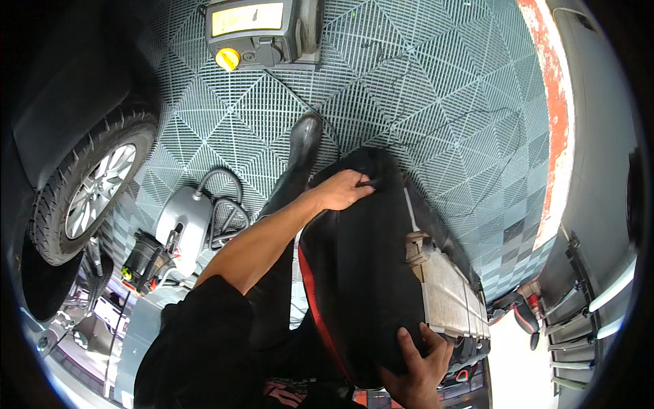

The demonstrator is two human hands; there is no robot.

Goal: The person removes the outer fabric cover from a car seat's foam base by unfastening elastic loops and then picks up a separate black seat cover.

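A car seat part in a black cover [375,273] with a red stripe [315,310] along its left edge leans before me. My left hand [344,191] is closed on the black cover near its far end, fingertips pinching a fold. At the near end, my right hand [419,365] lies against the cover with its fingers spread, beside the bare edge. To the right of the cloth shows an uncovered pale panel [449,303] with a metal bracket [417,247] at its far corner. The underside of the seat is hidden.
A grey machine [262,34] with a yellow knob stands at the far side. To the left are a car wheel [102,177] and a silver vacuum cleaner [185,221] with a coiled hose. Thin cables cross the tiled floor [443,102]. A rack [575,320] lines the right wall.
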